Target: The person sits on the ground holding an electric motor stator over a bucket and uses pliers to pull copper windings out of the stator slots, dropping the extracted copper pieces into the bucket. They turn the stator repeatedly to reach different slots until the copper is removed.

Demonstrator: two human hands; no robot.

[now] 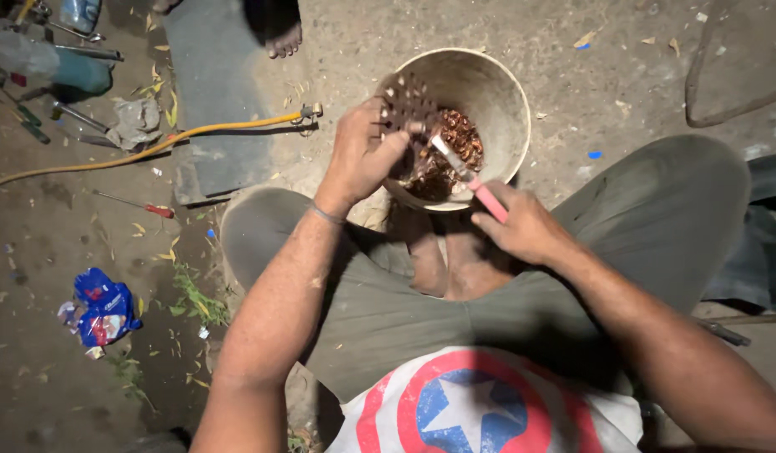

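I sit on the ground with a round cream bowl [499,92] between my feet. My left hand [361,155] grips a dark round metal disc with holes and toothed edge [402,102], held tilted over the bowl's left rim. My right hand [526,226] holds a pink-handled brush [472,180] whose head touches the disc near its lower right. Brown greasy parts [455,138] lie in dark liquid inside the bowl.
A yellow hose [153,147] runs across the dirt at left past a grey mat [211,92]. A red-handled screwdriver [140,204], a rag [134,122], hand tools [35,117] and a blue wrapper [104,306] lie at left. Another person's bare foot [283,38] stands beyond.
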